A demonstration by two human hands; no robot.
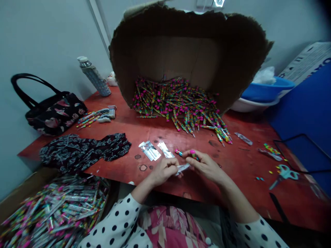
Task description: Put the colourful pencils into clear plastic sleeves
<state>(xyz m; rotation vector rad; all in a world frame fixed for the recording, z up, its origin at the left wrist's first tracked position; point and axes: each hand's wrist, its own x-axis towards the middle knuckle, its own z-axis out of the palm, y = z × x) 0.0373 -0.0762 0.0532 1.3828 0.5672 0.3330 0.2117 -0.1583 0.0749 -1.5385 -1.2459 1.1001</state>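
Note:
My left hand (163, 171) pinches a narrow clear plastic sleeve (182, 169) at its end. My right hand (206, 166) holds a multicoloured pencil (194, 155) with a pink end, just above the sleeve. Two silver-backed plastic sleeves (149, 150) lie flat on the red table (124, 127) a little beyond my left hand. A large heap of loose multicoloured pencils (178, 103) spreads across the table farther ahead. Bagged pencils (59, 210) fill a carton below the table at the lower left.
A cardboard box (181, 58) lies on its side behind the loose pencils. A black floral handbag (53, 115), dark patterned cloth (85, 151) and a water bottle (94, 76) stand left. Teal-handled scissors (284, 174) lie right, near a blue basin (266, 90) in a white bowl.

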